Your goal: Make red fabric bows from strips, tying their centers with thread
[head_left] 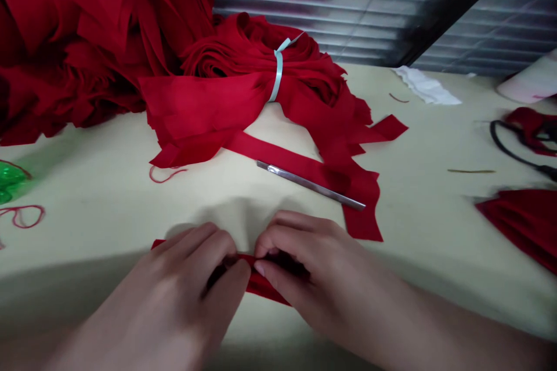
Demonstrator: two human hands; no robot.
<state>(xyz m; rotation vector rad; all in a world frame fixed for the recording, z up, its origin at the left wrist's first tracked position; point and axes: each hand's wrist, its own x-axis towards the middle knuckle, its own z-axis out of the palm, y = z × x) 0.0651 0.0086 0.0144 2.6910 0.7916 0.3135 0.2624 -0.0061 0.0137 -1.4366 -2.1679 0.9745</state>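
Observation:
Close to the front of the table, both hands pinch a red fabric strip [266, 288], thumbs almost meeting. My left hand [191, 278] is closed on its left part, and a corner of the cloth peeks out beyond the knuckles. My right hand [304, 261] grips it just to the right between thumb and forefinger. Much of the strip is hidden under the fingers. Ahead of the hands, a flat metal strip [311, 185] lies aslant on a longer red ribbon of cloth [363, 208].
A bundle of red strips [235, 64] bound by a pale blue tie [278, 72] lies behind, beside a tall red cloth heap [108, 17]. White cloth [426, 86], a black cable [509, 148] and more red fabric [526, 220] are on the right. Something green [11, 181] sits left.

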